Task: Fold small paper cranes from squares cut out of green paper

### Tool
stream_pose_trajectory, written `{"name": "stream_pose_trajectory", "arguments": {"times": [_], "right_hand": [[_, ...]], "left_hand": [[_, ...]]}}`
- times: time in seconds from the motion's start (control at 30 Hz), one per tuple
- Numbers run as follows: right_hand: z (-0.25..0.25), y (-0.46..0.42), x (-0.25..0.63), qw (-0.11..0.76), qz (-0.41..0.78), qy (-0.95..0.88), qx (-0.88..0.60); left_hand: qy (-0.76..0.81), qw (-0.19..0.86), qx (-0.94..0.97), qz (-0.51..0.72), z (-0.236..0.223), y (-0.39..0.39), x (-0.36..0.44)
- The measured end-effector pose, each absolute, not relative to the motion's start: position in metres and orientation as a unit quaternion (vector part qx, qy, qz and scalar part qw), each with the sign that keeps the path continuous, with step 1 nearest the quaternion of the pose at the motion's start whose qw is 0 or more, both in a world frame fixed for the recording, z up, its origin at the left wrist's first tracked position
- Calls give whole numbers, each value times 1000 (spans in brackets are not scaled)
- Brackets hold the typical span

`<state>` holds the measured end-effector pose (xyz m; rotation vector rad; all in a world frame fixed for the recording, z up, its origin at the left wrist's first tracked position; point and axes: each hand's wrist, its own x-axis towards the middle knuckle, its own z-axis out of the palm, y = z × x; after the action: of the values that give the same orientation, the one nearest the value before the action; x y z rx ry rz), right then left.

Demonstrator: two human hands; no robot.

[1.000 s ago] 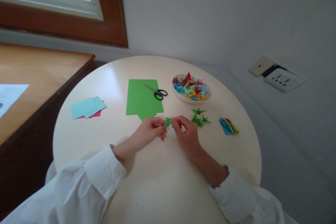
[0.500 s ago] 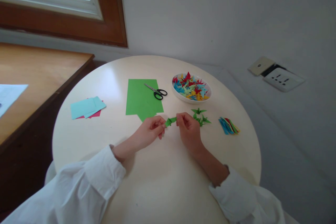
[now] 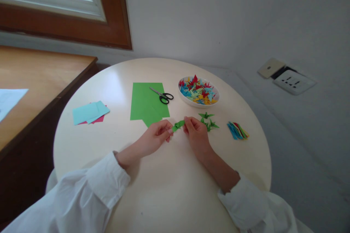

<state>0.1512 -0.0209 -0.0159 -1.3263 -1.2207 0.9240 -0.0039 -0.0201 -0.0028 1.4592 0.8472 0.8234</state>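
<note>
A small green paper crane (image 3: 178,125) is stretched between my hands above the white table. My left hand (image 3: 158,134) pinches its left end, while my right hand (image 3: 196,133) pinches the opposite end between thumb and forefinger. The fingertips cover both ends of the crane. Just beyond my right hand lie several finished-looking green paper cranes (image 3: 209,125), partly hidden by that hand. Past my left hand are green paper sheets (image 3: 146,103), with black-handled scissors (image 3: 164,98) resting on their right side.
A white bowl (image 3: 188,101) full of colourful paper cranes stands at the back right. Folded paper strips (image 3: 237,131) lie at the right, and light blue and red paper sheets (image 3: 89,113) at the left. The round table (image 3: 164,189) stands near a wall and a wooden desk (image 3: 41,65).
My right hand has moved to the right, away from my left hand. The green crane between them has opened out from a compact shape to a longer one.
</note>
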Motion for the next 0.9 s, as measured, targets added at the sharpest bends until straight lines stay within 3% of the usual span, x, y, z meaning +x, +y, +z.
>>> {"name": "stream_pose_trajectory", "arguments": {"times": [0.9], "right_hand": [[-16,-20,152,539,411,-488,-551]], "left_hand": [[358,577,650,341,-2,-20,-5]]}}
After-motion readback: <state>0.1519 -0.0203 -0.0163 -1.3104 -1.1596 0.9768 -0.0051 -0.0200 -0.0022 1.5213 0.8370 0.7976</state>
